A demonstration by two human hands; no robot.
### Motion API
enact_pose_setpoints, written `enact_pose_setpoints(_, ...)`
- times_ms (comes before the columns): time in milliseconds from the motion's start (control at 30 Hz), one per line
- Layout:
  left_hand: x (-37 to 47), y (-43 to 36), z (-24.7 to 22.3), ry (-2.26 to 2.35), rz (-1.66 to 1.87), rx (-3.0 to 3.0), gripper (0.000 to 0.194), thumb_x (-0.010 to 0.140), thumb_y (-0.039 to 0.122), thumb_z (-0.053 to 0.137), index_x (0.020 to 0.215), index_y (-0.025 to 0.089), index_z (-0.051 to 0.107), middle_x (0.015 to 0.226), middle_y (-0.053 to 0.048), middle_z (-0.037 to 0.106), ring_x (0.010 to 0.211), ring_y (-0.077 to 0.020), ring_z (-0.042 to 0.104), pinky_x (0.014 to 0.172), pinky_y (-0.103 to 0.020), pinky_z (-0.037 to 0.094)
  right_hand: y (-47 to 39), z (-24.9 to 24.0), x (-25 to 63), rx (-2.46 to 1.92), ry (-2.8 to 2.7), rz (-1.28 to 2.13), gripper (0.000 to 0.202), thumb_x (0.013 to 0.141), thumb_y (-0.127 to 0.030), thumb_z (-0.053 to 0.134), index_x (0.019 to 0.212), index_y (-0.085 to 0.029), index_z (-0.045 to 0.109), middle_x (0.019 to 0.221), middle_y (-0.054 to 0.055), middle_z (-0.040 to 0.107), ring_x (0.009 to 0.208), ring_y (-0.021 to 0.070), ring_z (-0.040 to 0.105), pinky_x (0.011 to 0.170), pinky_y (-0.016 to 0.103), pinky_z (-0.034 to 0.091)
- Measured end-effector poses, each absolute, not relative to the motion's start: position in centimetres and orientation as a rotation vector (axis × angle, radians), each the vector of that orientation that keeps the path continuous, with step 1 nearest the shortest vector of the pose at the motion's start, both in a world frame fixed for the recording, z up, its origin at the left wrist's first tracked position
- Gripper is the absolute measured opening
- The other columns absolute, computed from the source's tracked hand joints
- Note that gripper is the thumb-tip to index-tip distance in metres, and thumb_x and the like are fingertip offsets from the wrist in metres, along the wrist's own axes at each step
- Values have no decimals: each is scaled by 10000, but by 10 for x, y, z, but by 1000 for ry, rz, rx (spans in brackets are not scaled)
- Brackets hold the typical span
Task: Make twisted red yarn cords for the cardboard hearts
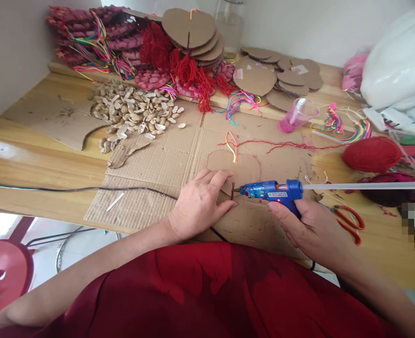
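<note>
My right hand grips a blue glue gun with a long clear glue stick out of its back. A small light glows red near the trigger. The nozzle points left and meets a short dark brown twig at the near edge of a rounded cardboard cutout. My left hand holds the cutout down, thumb near the twig's lower end and fingers on the cardboard. At the cutout's far edge stands a yellow and orange cord loop.
Peanut shells lie in a heap at the back left. Behind are stacked cardboard cutouts and red yarn tassels. To the right are a pink cup, red yarn and orange-handled scissors. A black cable crosses the table.
</note>
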State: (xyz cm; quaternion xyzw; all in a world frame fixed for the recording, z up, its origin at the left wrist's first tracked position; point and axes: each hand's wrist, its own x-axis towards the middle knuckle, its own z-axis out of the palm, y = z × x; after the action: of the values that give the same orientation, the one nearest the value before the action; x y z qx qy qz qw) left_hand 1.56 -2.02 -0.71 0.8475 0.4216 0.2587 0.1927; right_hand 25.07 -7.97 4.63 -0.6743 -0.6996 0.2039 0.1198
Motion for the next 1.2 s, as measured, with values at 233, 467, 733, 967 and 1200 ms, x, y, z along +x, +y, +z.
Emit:
enact_pose_setpoints(233,16,-20,-6,1173,729,2374,490,821,340,746,1224,194,508,1114,-85,660,1058,-251,602,897,-405,537,-81,53,251,-1889,-2117,583,463,971,-558,437,681,-216,553,596,8,604,544,181,546,542,307,389)
enact_pose_setpoints(467,15,-21,-7,1175,725,2387,499,817,326,751,1231,189,508,1113,-72,659,1060,-247,599,902,-393,533,-80,51,250,-1888,-2194,460,454,973,-547,428,705,-212,578,616,37,617,553,203,562,547,315,375)
enact_pose_setpoints(733,15,-20,-8,1185,724,2389,502,822,356,747,1232,194,507,1121,-66,658,1061,-240,600,900,-378,531,-77,51,248,-1849,-2188,410,433,975,-542,425,764,-214,615,602,42,620,518,208,546,536,320,361)
enact_pose_setpoints(967,16,-20,-8,1183,740,2399,497,815,342,752,1220,179,513,1101,-63,658,1056,-243,601,902,-386,530,-77,48,248,-1947,-2145,425,501,969,-598,402,723,-213,610,626,59,641,566,226,572,542,328,370)
enact_pose_setpoints(1200,16,-20,-8,1187,733,2393,499,807,334,761,1215,198,506,1097,-62,659,1054,-247,603,894,-389,535,-81,51,252,-1901,-2166,476,461,984,-546,420,717,-213,596,608,36,626,540,201,553,554,318,364)
